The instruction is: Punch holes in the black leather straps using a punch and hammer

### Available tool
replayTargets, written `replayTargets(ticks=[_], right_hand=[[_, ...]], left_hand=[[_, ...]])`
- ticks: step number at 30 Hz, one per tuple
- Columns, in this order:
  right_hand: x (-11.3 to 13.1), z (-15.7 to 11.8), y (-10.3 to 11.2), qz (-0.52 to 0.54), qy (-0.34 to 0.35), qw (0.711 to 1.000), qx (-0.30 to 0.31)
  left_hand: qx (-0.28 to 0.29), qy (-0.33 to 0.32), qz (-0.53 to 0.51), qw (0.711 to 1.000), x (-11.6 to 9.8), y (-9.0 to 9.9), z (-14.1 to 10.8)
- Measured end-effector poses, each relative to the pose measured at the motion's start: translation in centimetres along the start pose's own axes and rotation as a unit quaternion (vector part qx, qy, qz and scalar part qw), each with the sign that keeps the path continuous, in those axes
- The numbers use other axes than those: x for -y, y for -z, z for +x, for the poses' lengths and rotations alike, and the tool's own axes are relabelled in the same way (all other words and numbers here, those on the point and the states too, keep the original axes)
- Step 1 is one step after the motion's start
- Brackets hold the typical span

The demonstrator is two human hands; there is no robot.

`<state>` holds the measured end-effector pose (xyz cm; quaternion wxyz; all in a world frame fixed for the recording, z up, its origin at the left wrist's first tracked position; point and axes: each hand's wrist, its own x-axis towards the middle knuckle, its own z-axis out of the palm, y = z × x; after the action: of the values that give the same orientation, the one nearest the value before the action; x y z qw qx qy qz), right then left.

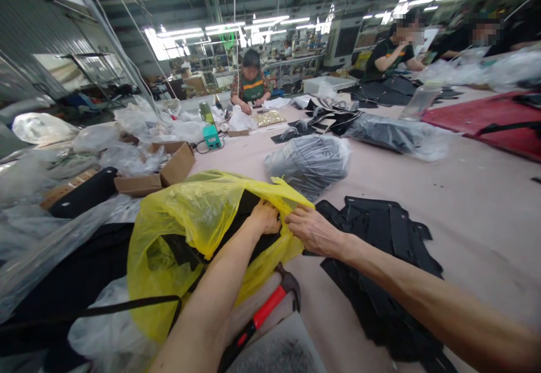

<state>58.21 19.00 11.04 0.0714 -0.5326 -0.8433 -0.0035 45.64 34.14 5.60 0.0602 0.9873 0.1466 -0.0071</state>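
A yellow plastic bag point(169, 209) lies on the table in front of me, its mouth turned to the right. Dark pieces point(242, 212) show inside it. My left hand point(266, 218) reaches into the mouth, its fingers curled against the black material and partly hidden. With fingers pinched together, my right hand point(310, 227) holds the bag's edge. Right of the bag is a loose pile of flat black pieces point(380, 232), under my right forearm. A hammer point(270, 305) with a red and black handle lies below the bag, beside a grey slab point(283, 350).
Behind the bag sits a clear-wrapped grey bundle point(310, 161). An open cardboard box point(175, 167) and crumpled clear plastic point(139, 122) crowd the left. A teal device point(211, 136) stands farther back. Co-workers sit across the table point(477, 204); a red sheet point(486, 116) lies far right.
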Motion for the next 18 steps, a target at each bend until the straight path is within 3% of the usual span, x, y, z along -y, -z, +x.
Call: replayTargets(ticks=[4,8,13,18], right_hand=[[-0.4,-0.2,-0.6,0.024,-0.019,0.999,0.028],[-1.3,-0.4,-2.1,-0.008,-0.034,0.998,0.061],[-2.3,-0.8,-3.3,-0.026,-0.029,0.996,0.079],[-1.2,-1.0,-3.1,-0.017,-0.046,0.995,0.089]], left_hand=[[0.001,-0.01,-0.011,1.0,0.2,-0.4,0.8],[-0.013,-0.01,-0.049,0.999,-0.2,0.1,0.1],[0.031,0.011,-0.078,0.996,-0.8,0.5,-3.3],[0.06,0.025,-0.051,0.997,-1.3,0.2,-7.6]])
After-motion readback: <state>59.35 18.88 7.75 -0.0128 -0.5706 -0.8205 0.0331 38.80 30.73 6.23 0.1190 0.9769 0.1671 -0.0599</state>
